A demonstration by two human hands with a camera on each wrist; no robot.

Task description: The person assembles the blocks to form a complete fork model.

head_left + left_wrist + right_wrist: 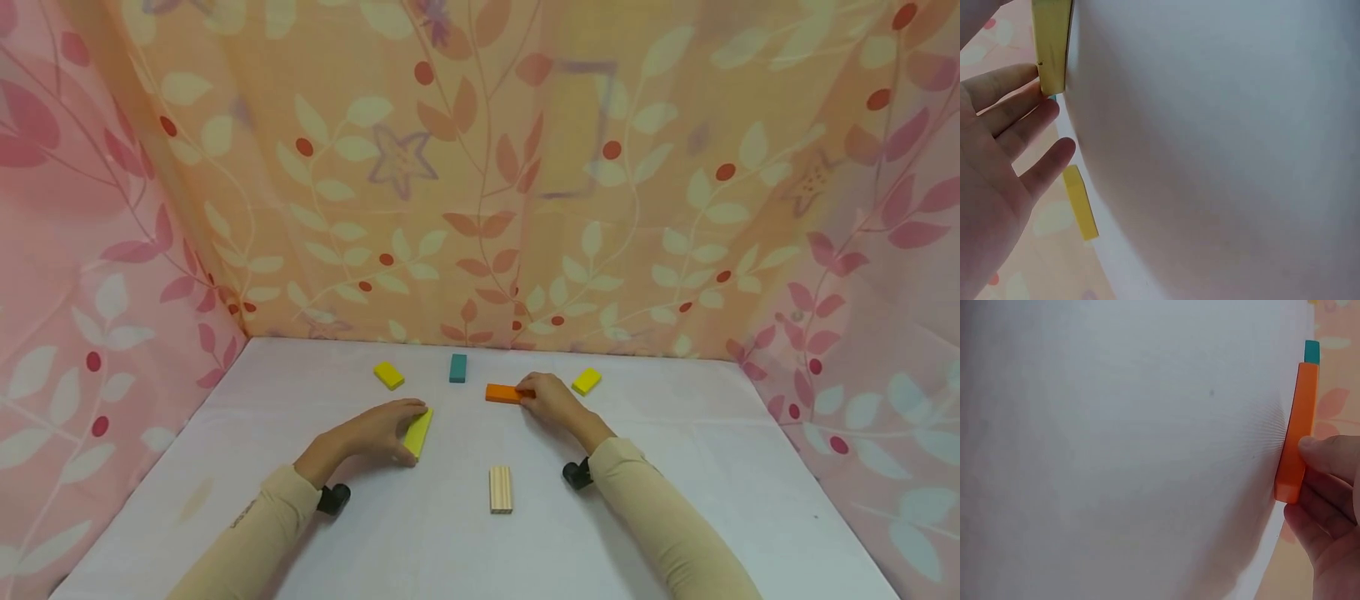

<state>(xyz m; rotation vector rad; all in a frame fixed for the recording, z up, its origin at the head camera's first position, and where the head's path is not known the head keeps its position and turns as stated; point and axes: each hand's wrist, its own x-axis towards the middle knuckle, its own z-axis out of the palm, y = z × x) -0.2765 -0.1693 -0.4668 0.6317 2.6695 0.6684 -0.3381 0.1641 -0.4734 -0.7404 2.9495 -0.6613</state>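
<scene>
My left hand (378,431) holds a light yellow wooden block (417,434) lengthwise, with the thumb at its near end and fingers at its far end. In the left wrist view the fingertips touch that block's end, and the little finger is apart from it. My right hand (553,402) pinches the right end of an orange block (502,393), its thumb on the side in the right wrist view. The orange block lies on the white table. Between and nearer than the hands lies a plain striped wooden block (500,490).
Toward the back of the white table (465,550) lie a teal block (457,368), a yellow block (388,375) at left and another yellow block (587,382) at right. Leaf-patterned cloth (480,208) hangs behind and along both sides.
</scene>
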